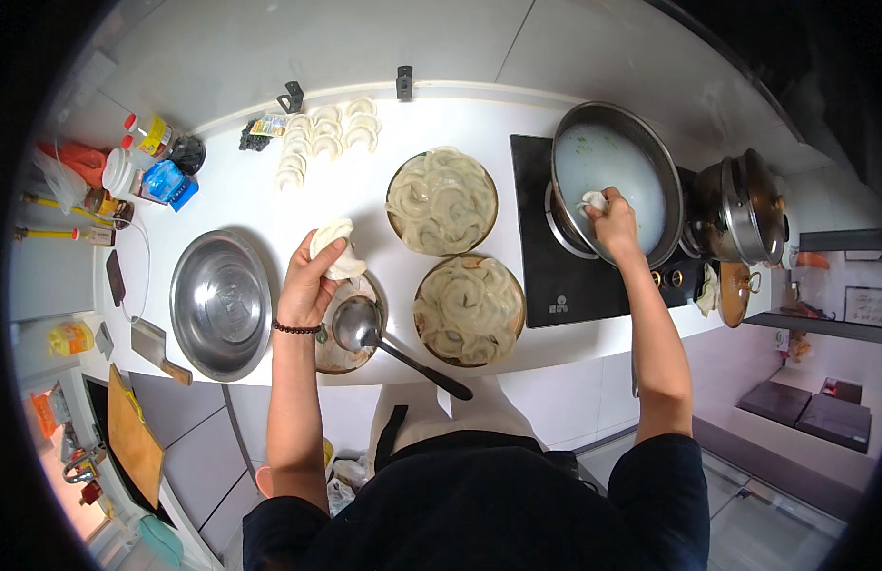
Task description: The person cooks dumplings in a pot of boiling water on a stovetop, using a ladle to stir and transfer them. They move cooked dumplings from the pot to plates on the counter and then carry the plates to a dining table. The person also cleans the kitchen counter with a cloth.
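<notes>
My left hand (309, 282) holds some raw dumplings (339, 250) above a plate (334, 357) on which a metal ladle (355, 325) rests, its black handle reaching past the counter's edge. Over the near side of a deep pan (673, 164) of cloudy liquid, my right hand (612, 221) grips a dumpling (593, 202) in its fingers. Bits of green float in the liquid. Two plates heaped with glossy dumplings (444, 196) (469, 307) stand between my hands. Rows of uncooked dumplings (327, 132) lie on the white counter near the wall.
The pan sits on a black gas hob (555, 285), beside a lidded pot (741, 207). A steel basin (223, 307) and a cleaver (155, 346) are at the left. Bottles (152, 135) and a blue packet (171, 182) stand at the back left. A wooden board (134, 435) leans lower left.
</notes>
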`<state>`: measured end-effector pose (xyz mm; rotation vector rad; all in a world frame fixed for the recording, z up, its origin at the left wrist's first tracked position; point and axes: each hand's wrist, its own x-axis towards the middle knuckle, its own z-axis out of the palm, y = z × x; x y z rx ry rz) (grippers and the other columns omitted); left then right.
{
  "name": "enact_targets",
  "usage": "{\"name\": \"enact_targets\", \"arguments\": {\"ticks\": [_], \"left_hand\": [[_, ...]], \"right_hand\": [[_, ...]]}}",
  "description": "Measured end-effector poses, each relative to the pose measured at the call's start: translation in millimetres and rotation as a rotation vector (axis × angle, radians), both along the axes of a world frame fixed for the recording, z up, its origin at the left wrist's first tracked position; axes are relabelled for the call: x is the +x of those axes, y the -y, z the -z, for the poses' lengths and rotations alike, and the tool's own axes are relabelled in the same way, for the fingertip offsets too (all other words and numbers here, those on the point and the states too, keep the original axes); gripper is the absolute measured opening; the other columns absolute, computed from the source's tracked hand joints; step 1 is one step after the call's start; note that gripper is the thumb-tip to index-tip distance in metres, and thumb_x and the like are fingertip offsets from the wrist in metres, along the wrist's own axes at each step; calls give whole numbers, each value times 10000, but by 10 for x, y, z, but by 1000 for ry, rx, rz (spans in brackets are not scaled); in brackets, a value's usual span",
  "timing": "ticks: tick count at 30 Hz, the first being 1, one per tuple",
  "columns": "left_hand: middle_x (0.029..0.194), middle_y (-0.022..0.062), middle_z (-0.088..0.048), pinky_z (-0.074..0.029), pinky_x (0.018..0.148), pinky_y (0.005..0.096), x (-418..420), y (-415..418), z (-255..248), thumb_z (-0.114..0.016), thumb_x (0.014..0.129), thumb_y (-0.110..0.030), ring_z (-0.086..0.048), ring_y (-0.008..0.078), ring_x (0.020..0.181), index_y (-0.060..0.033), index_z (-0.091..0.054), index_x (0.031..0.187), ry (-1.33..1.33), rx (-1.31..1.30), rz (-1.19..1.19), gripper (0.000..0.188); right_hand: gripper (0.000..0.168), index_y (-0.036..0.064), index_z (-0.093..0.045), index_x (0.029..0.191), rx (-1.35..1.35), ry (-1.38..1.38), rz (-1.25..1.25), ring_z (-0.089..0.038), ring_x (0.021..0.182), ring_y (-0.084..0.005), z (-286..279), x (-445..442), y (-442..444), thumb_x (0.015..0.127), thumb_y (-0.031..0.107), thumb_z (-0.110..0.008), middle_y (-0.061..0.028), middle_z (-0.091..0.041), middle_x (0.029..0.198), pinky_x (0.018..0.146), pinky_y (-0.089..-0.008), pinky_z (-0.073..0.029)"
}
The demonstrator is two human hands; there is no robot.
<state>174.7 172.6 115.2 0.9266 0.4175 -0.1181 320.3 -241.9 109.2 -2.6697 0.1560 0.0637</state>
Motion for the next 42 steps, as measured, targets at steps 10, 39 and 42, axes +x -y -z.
{"name": "enact_targets", "arguments": {"ticks": [10, 39, 42], "left_hand": [[959, 58, -593, -524, 725, 258, -152, 268, -38, -559, 867, -114, -600, 130, 840, -12, -496, 1087, -8, 13, 87, 250], [893, 226, -595, -496, 752, 385, 1853, 3203, -92, -566, 682, -2, -582, 362, 885, 7, -498, 1037, 541, 1796, 668, 362], [907, 218, -595, -496, 751, 386, 1985, 3234, -126, -568, 690, -4, -585, 357, 880, 9, -499, 1030, 584, 1865, 709, 347]], "right_hand": [[288, 40, -620, 965, -398, 422, -62, -511, 917, -338, -273, -41, 409, 696, 124, -676, -165, -569, 931, 800, -416, -412], [194, 35, -623, 887, -450, 95, -193, -541, 885, -340, -335, -240, 995, 695, 67, -611, -178, -597, 880, 761, -409, -445], [217, 56, -624, 894, -546, 269, -193, -519, 893, -314, -412, -198, 1029, 679, 82, -624, -144, -569, 905, 746, -406, -432]]}}
